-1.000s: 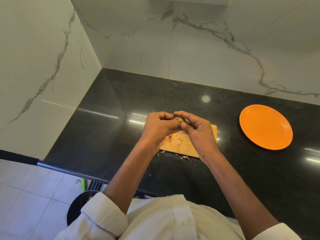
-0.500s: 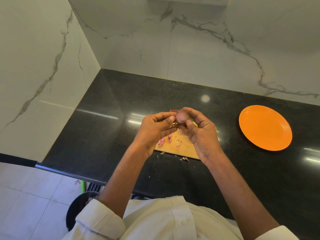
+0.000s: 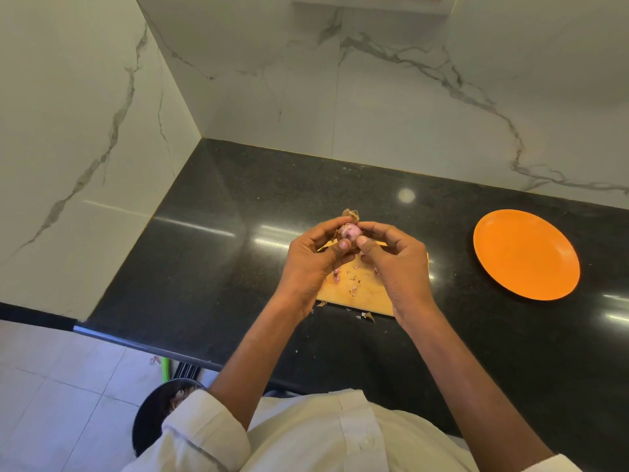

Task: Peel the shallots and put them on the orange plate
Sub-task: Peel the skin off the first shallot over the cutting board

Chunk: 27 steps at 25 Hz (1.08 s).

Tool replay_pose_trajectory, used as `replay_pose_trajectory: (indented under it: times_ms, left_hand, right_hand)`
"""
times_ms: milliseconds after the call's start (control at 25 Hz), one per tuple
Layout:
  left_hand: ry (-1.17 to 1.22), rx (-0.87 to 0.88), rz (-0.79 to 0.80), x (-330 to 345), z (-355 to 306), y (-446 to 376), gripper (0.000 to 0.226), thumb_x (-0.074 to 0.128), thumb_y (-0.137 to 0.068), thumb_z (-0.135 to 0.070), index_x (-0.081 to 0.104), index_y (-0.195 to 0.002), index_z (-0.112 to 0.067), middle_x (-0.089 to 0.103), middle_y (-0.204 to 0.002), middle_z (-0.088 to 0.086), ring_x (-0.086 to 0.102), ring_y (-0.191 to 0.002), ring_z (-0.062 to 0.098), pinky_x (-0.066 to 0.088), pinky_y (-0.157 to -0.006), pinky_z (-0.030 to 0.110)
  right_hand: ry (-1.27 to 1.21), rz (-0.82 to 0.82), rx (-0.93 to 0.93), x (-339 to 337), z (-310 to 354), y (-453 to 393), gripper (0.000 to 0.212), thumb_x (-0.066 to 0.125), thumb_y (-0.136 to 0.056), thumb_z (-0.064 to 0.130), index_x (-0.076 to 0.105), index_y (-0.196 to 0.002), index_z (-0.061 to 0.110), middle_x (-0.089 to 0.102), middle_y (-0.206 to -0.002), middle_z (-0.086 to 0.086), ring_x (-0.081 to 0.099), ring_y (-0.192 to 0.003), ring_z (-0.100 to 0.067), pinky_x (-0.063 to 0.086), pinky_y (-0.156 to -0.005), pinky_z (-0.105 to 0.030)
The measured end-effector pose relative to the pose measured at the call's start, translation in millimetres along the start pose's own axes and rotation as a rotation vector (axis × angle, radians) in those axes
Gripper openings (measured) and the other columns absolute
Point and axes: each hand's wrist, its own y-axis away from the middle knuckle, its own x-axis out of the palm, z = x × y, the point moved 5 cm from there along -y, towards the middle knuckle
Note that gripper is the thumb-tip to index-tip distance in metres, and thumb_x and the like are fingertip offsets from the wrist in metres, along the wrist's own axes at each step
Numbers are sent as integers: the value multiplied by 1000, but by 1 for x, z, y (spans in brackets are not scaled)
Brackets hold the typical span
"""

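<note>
Shallot (image 3: 350,231), pinkish, partly peeled, is held up between both hands above the far edge of the wooden cutting board (image 3: 360,291). It is raised off the board, roughly mid-counter, well left of the orange plate (image 3: 526,254).

Left hand (image 3: 311,264): fingers curled in close, thumb tip pressed against the shallot's near side, index finger arched over its far-left side. Firm pinch, little gap between thumb and fingers.

Right hand (image 3: 396,264): fingers likewise curled, thumb tip set on the shallot's near-right side just beside the left thumb, index finger curved over the top right. The remaining fingers are folded loosely under the palm. Both thumbs nearly touch each other.

A flap of dry brown skin (image 3: 351,214) stands up from the shallot's far end, pointing away from the person. The exposed pink flesh faces up and toward the camera. The bulb looks rounded; long axis seems to run near-to-far, but with fingers covering most of it, cannot tell for sure.

Peel scraps (image 3: 354,289), pink and tan, lie scattered on the board; a few more bits (image 3: 367,315) sit on the black countertop (image 3: 204,267) just off its near edge. Orange plate rests flat on the counter at right. White rolled sleeve (image 3: 204,430) at lower left.
</note>
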Motion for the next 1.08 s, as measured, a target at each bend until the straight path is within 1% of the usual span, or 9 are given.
replay_pose_trajectory:
  times_ms: [160,320,400,520,640,760,840,960,1080]
  left_hand:
    - [-141,108,-54,-7,-7,0,41,81,-86,8,76,-125,-6,78,-129,4,72,-125,24,60,-105,52]
    - [-195,149,-41,-5,-14,-2,39,82,-84,12,79,-117,-9,79,-126,5,75,-119,25,61,-102,55]
    - [-197,155,-25,-5,-15,-2,38,78,-89,10,77,-122,-9,78,-128,5,74,-121,25,60,-103,55]
    - [-91,132,30,-10,-15,-3,31,63,-104,-3,70,-134,-9,74,-135,9,71,-124,29,60,-101,50]
    - [12,63,126,-12,-12,-4,32,52,-111,-19,66,-138,-10,69,-137,15,69,-116,30,59,-91,43]
    - [63,2,168,-5,1,-3,35,42,-116,-22,67,-136,-8,68,-115,17,64,-92,26,53,-77,44]
    - [67,-19,145,-1,7,-4,37,37,-117,-25,66,-132,-6,65,-101,11,56,-80,22,47,-69,41]
    - [-2,0,134,1,9,-5,39,36,-117,-27,62,-132,-3,63,-97,11,54,-77,22,45,-66,39]
    - [-54,29,135,4,7,-5,38,38,-114,-33,63,-127,-7,62,-94,10,52,-73,22,42,-64,41]
  right_hand:
    - [314,-42,-128,0,16,-2,18,83,-91,23,84,-108,24,78,-91,18,73,-91,5,57,-75,-12]
    - [492,-84,-180,1,23,-2,18,82,-91,24,83,-109,24,75,-91,19,72,-86,5,59,-75,-13]
    - [504,-84,-211,2,25,1,21,82,-92,27,82,-113,24,76,-97,17,72,-87,5,58,-76,-11]
    - [467,48,-274,4,27,1,32,83,-91,25,73,-121,30,73,-110,16,72,-95,0,58,-77,-14]
    - [544,158,-334,8,25,-1,42,86,-88,25,64,-119,40,63,-111,13,66,-97,-8,57,-74,-22]
    - [594,197,-392,14,25,-4,39,87,-86,28,61,-113,36,59,-102,7,60,-87,-14,56,-71,-36]
    - [616,222,-411,16,27,-6,36,85,-88,28,58,-111,33,57,-95,10,57,-82,-15,54,-70,-38]
    - [657,233,-396,16,26,-7,33,83,-91,23,54,-106,29,53,-87,17,54,-78,-11,50,-66,-32]
    - [662,238,-368,18,27,-8,29,81,-92,21,54,-101,27,59,-83,11,56,-77,-15,52,-67,-39]
